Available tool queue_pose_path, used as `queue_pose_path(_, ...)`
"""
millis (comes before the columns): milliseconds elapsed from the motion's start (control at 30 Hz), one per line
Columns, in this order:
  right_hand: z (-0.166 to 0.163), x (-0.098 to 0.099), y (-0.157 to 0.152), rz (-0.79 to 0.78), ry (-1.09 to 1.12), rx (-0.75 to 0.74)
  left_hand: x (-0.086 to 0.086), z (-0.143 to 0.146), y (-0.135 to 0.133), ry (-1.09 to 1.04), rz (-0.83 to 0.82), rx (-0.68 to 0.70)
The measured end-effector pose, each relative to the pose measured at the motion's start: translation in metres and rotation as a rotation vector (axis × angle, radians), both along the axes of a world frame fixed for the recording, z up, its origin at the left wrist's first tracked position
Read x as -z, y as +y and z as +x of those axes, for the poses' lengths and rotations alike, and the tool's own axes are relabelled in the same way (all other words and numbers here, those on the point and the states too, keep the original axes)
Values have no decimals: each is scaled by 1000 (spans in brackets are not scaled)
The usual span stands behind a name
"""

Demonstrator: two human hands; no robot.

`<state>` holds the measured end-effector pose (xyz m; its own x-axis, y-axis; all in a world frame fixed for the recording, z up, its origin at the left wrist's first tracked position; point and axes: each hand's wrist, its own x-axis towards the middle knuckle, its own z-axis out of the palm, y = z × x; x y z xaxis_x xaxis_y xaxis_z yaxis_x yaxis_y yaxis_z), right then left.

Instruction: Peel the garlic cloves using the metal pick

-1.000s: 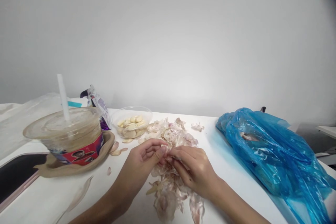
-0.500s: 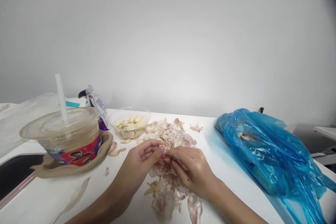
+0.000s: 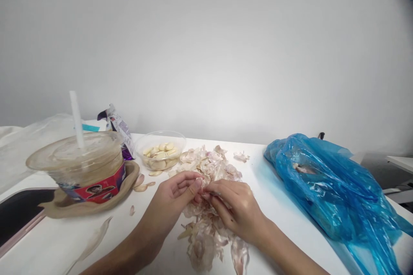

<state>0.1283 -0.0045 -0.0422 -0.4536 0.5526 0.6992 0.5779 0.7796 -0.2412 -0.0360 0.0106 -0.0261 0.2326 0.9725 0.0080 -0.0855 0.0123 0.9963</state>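
Both my hands meet over a heap of papery garlic skins [image 3: 213, 165] in the middle of the table. My left hand [image 3: 180, 191] pinches a small pinkish garlic clove [image 3: 200, 182] between thumb and fingers. From the other side my right hand [image 3: 234, 206] has its fingertips closed at the same clove, which is mostly hidden by the fingers. Behind my left hand stands a clear plastic bowl [image 3: 138, 151] holding several peeled cloves [image 3: 163, 154]. A few unpeeled cloves [image 3: 140, 187] lie left of it, beside the cup holder.
At left, a lidded drink cup [image 3: 93, 167] with a white straw [image 3: 76, 120] sits in a brown cardboard holder [image 3: 54, 210], beside a dark-screened device [image 3: 22, 212]. A snack wrapper [image 3: 121, 131] stands behind. A blue plastic bag [image 3: 325, 184] covers the right side; a grey wall [image 3: 206, 51] rises behind.
Almost nothing differs. Both hands stay in place on the clove, with only the right fingertips shifting very slightly; the view has moved a touch.
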Motion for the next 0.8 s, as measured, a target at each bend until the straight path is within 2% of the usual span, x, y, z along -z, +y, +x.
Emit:
queue_pose_path(233, 0, -1, 0, -6, -12, 10, -3, 2, -1, 7, 5, -36)
queue_pose_path(500, -1, 1, -1, -119, -163, 48, -2, -1, -2, 42, 71, 28)
queue_pose_path(800, -1, 0, 0, -109, -145, 28, -2, -1, -1, 31, 52, 25)
